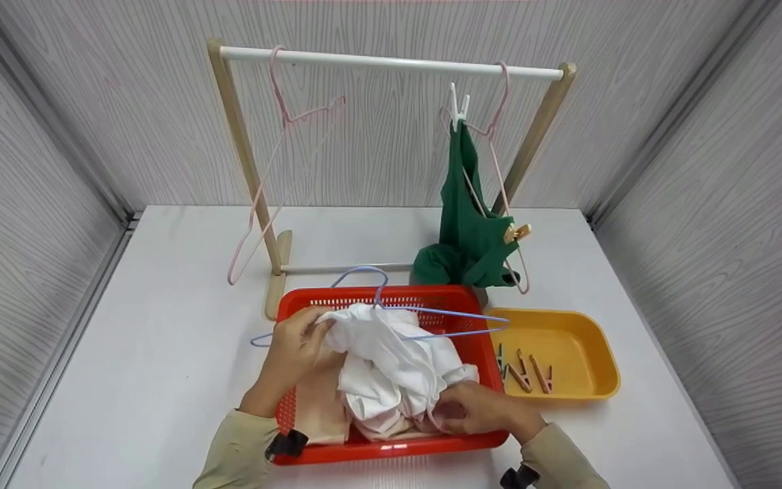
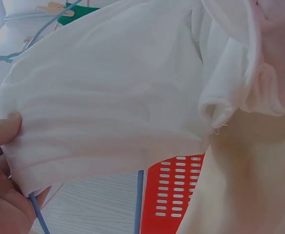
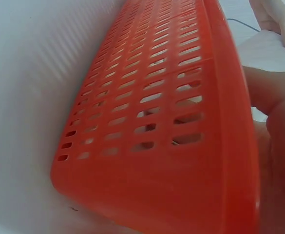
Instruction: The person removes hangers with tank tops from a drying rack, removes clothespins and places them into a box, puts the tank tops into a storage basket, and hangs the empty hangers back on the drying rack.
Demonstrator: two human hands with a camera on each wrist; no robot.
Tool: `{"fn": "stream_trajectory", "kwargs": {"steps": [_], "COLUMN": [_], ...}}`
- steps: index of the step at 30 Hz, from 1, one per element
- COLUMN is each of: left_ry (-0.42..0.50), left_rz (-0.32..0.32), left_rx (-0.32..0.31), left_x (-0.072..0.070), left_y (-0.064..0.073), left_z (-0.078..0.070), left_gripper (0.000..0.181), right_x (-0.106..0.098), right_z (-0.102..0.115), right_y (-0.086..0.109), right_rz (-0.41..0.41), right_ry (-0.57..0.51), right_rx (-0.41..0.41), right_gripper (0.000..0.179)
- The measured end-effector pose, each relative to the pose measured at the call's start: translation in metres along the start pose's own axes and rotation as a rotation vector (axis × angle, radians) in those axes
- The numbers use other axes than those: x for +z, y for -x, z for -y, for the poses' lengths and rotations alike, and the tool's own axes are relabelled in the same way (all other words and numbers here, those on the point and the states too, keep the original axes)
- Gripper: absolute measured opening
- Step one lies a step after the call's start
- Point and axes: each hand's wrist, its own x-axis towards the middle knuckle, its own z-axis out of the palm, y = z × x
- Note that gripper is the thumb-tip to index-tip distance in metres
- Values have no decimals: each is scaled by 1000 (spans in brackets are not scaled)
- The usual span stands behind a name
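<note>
A white garment [image 1: 398, 353] lies bunched over the red basket [image 1: 391, 451]. My left hand [image 1: 298, 343] pinches its upper left edge, thumb on top, and stretches that part out in the left wrist view [image 2: 98, 97]. A blue hanger [image 1: 445, 312] lies across the basket, partly hidden by the white cloth. At the basket's front right, my right hand [image 1: 476, 406] grips a lower fold of the garment with curled fingers. Those fingertips are partly hidden, and the basket wall [image 3: 147, 107] fills most of the right wrist view. Beige cloth [image 1: 321, 401] lies underneath.
Behind the basket stands a rack with a white rail [image 1: 391, 63]. A pink hanger [image 1: 255, 204] hangs at its left; at its right, green cloth [image 1: 466, 224] is clipped to another. A yellow tray [image 1: 581, 353] with several clothespins [image 1: 523, 373] sits right of the basket.
</note>
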Motion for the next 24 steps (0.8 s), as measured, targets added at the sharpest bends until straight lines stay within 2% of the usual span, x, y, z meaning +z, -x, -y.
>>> {"fn": "stream_trajectory", "kwargs": {"steps": [3, 7, 16, 20, 24], "left_ry": [-7, 0, -7, -6, -1], "left_rz": [13, 27, 7, 9, 19], "left_rx": [-15, -30, -2, -7, -32], "left_x": [0, 0, 1, 1, 0], "left_y": [1, 1, 2, 1, 0], "left_z": [-1, -1, 0, 0, -2], "left_gripper": [13, 13, 13, 13, 15], "right_x": [0, -2, -11, -19, -29], "right_z": [0, 0, 0, 4, 10], "right_y": [0, 2, 10, 13, 16], "right_rz": [15, -30, -79, -154, -287], "right_ry": [-10, -46, -99, -101, -63], "right_rx": [47, 80, 144, 165, 192], "right_gripper": [18, 13, 11, 11, 12]}}
